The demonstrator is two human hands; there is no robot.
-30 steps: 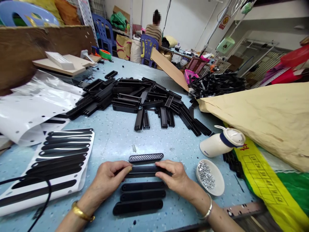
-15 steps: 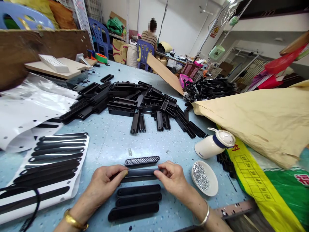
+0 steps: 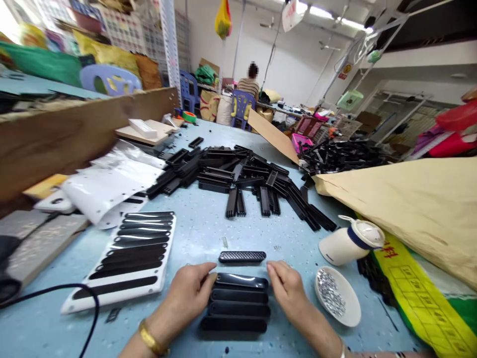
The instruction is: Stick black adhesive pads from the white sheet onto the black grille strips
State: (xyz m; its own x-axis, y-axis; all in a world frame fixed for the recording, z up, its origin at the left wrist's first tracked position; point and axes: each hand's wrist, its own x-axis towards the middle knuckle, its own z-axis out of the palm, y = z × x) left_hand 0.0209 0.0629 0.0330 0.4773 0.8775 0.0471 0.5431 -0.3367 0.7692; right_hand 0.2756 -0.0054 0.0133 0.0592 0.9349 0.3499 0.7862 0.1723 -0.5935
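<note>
Four black plastic strips [image 3: 238,309] lie side by side in a row on the blue table [image 3: 197,233] right in front of me. My left hand [image 3: 188,293] has its fingers curled on the left end of the topmost strip [image 3: 241,282]. My right hand [image 3: 286,288] grips that strip's right end the same way. The strip rests flat on the table against the others. A black grille strip [image 3: 242,256] lies just beyond it, untouched.
A white sheet with several black strips [image 3: 126,256] lies at left, crossed by a black cable [image 3: 80,296]. At right are a bowl of silvery bits [image 3: 337,298], a tipped white bottle [image 3: 348,243] and brown paper [image 3: 410,204]. A heap of black parts [image 3: 238,176] fills mid-table. A person [image 3: 250,87] sits far back.
Both hands have brought the held strip down and toward me, so it now lies against the row of three. My view has tilted upward.
</note>
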